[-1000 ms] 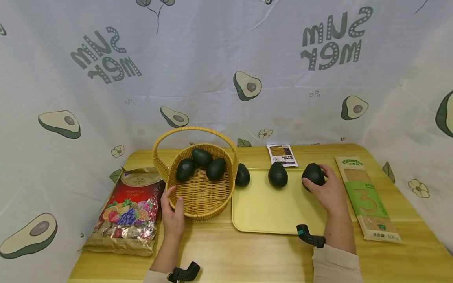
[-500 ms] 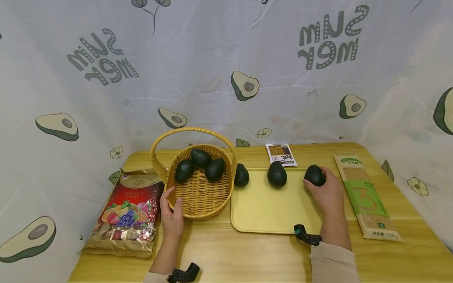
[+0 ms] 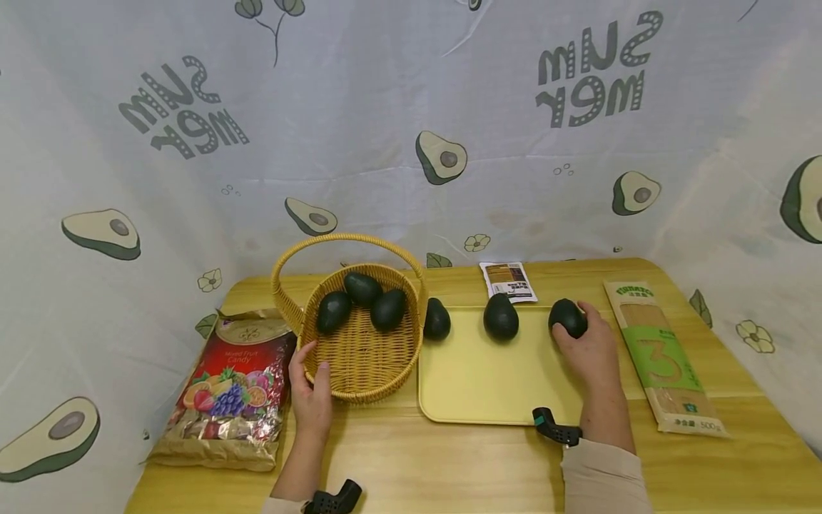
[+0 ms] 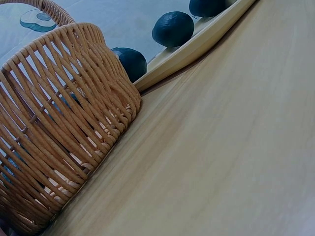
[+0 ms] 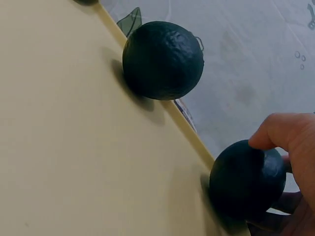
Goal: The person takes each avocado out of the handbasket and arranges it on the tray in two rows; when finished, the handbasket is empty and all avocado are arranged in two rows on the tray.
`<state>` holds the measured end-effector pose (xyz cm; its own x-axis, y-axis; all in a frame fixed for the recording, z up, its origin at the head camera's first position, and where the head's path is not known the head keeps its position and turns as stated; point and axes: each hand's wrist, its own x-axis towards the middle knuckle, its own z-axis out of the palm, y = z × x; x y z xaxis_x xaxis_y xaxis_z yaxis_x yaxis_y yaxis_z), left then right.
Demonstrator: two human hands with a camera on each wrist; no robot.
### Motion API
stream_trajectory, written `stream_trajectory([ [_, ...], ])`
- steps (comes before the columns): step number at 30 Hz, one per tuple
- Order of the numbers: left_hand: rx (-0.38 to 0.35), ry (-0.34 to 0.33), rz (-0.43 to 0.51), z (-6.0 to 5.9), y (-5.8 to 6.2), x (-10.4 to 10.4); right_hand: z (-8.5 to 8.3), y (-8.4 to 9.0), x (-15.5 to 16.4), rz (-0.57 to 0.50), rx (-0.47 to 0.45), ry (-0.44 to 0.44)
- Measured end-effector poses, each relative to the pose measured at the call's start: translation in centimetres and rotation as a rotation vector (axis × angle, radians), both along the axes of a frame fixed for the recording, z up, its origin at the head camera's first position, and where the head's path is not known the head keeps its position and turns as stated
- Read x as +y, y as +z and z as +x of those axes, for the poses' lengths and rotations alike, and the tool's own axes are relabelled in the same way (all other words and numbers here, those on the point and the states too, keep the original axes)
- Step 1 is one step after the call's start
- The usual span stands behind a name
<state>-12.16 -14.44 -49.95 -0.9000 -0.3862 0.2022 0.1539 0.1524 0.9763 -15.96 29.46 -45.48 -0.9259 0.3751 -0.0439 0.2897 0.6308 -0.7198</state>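
At the tray's far right corner, my right hand (image 3: 591,350) holds a dark green avocado (image 3: 568,318), thumb on its near side and fingers round its right and far side. The right wrist view shows this avocado (image 5: 246,179) low against the tray. Two more avocados lie along the tray's far edge, a middle one (image 3: 501,318) and a left one (image 3: 437,320) partly hidden by the basket. My left hand (image 3: 312,407) holds the near left side of a yellow wicker basket (image 3: 366,389) by its rim. Three avocados (image 3: 362,289) rest in the basket's far half.
The pale yellow tray (image 3: 494,385) stands right beside the basket. Left of the basket lies a red and gold candy bag (image 3: 231,389). A noodle pack (image 3: 664,357) lies to the right, and a small white packet (image 3: 507,281) behind the tray. Printed cloth (image 3: 385,143) hangs behind the table.
The right hand has tilted and lowered the avocado slightly at the tray's far right corner. The left hand keeps its place on the basket. The head view has shifted a little.
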Motion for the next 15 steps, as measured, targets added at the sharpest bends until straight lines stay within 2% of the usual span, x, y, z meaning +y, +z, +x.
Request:
stream_trajectory([
  [15, 0.023, 0.001, -0.005, -0.02, -0.13, -0.03, 0.31, 0.13, 0.35, -0.042, 0.011, -0.017],
])
